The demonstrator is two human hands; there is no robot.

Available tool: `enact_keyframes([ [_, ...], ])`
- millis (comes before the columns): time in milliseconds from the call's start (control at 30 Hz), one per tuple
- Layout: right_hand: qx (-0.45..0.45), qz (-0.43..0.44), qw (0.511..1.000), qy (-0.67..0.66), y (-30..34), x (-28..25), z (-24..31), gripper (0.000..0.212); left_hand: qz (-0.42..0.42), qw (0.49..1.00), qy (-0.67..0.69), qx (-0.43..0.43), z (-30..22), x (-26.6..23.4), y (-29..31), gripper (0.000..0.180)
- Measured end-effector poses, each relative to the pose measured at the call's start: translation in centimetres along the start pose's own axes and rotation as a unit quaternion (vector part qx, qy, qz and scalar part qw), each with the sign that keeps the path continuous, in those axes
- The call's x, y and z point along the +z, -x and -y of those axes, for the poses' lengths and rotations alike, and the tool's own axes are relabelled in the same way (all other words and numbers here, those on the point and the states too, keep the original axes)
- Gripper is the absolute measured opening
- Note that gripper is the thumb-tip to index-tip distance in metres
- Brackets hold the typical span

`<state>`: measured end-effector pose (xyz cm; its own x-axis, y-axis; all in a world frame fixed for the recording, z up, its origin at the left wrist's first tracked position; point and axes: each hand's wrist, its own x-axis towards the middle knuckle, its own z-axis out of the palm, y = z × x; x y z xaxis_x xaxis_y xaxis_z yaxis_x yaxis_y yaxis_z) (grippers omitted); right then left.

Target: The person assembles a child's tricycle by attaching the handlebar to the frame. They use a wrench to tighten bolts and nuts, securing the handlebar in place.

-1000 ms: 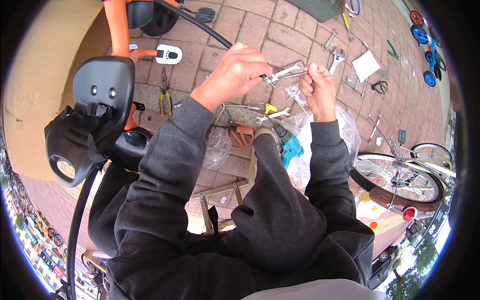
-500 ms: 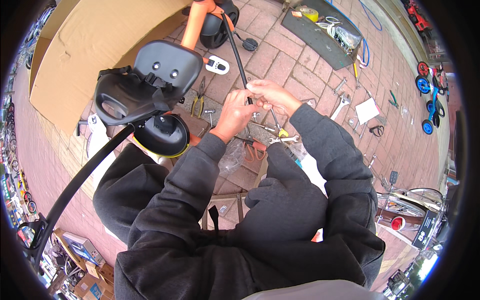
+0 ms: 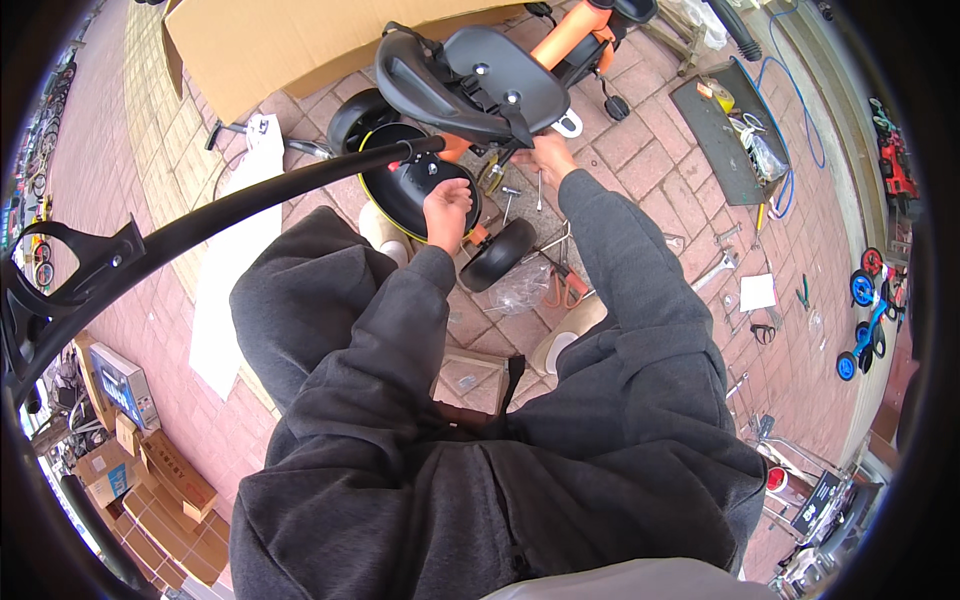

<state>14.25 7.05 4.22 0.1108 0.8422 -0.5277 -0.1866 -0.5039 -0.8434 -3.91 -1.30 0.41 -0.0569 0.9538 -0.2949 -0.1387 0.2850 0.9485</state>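
Observation:
A child's tricycle with a black seat (image 3: 505, 85) and an orange frame tube (image 3: 572, 35) stands in front of me. My right hand (image 3: 552, 158) reaches to the underside of the seat's near edge, beside a white tab (image 3: 567, 124). Its fingers are closed and partly hidden, so what they grip is unclear. My left hand (image 3: 447, 214) hangs over a round black basin (image 3: 405, 195) with a yellow rim, fingers curled; anything inside them is hidden. Left of the hands, a long curved black push bar (image 3: 270, 190) runs to the lower left. A small black wheel (image 3: 497, 255) is close to my left hand.
On the brick paving are pliers (image 3: 492, 176), a T-handled tool (image 3: 509, 200), an adjustable wrench (image 3: 715, 270) and a clear plastic bag (image 3: 522, 288). A grey tool tray (image 3: 705, 150) lies at the right. Behind the tricycle is a large cardboard box (image 3: 300, 45).
My hands, close together by a thin black rod before, are now apart. The right one is at the seat and the left one over the basin. The view has shifted, with the tricycle farther right.

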Motion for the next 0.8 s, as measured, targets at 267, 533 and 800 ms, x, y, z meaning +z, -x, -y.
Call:
enact_keyframes([
  [267, -0.037, 0.029, 0.994, -0.095, -5.2, -0.2, -5.2, 0.014, 0.020, 0.994, 0.041, -0.096, 0.2, 0.1, -3.5, 0.026],
  [533, -0.048, 0.043, 0.991, -0.113, -10.1, -1.0, -7.9, 0.012, -0.016, 0.995, 0.020, -0.093, 0.3, 0.2, -4.0, 0.024],
  [800, -0.063, 0.034, 0.992, -0.104, -11.3, -1.4, -8.7, 0.011, -0.022, 0.999, -0.026, -0.037, 1.5, -0.1, -4.4, 0.020],
])
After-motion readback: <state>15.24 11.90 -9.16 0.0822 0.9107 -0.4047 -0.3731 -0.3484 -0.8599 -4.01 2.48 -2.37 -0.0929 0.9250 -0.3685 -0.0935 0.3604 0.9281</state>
